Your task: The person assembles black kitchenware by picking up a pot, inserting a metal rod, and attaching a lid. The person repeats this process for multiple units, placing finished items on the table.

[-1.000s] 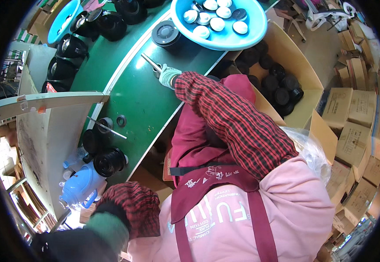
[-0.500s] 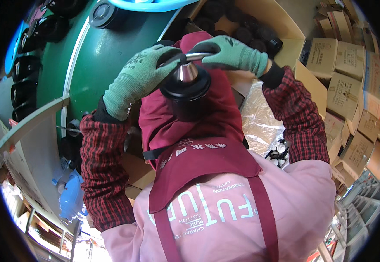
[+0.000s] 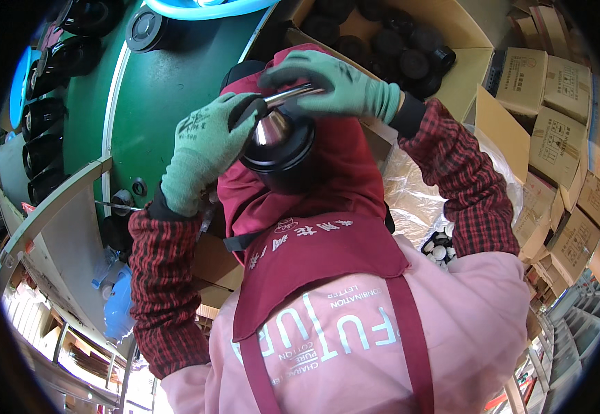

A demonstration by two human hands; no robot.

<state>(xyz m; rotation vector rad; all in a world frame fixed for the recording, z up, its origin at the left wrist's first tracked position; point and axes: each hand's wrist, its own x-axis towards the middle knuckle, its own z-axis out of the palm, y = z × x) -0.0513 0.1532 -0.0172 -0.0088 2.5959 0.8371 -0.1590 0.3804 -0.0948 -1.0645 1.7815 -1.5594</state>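
Note:
A round black vessel (image 3: 283,169) with a wide rim rests against the maroon apron over my lap. From its top rises a shiny silver cone (image 3: 271,129), with a short silver bar (image 3: 292,95) slanting across above it. Green gloves with dark palms cover both hands. My left hand (image 3: 210,141) is closed about the cone's upper left side, by the bar's left end. Curled fingers of my right hand (image 3: 338,86) close over the bar's right part from the far side. The exact fingertip contacts are hidden by the gloves.
A cardboard box (image 3: 462,76) at the far right holds several black round parts. Several black vessels (image 3: 43,148) line the left side of the green table (image 3: 169,96). A blue basin (image 3: 210,8) and a black lidded piece (image 3: 147,29) are at its far end. Stacked cartons (image 3: 555,141) stand right.
The vessel and both hands have shifted slightly left. The silver bar has turned to a steeper slant, and my right hand has moved left over it.

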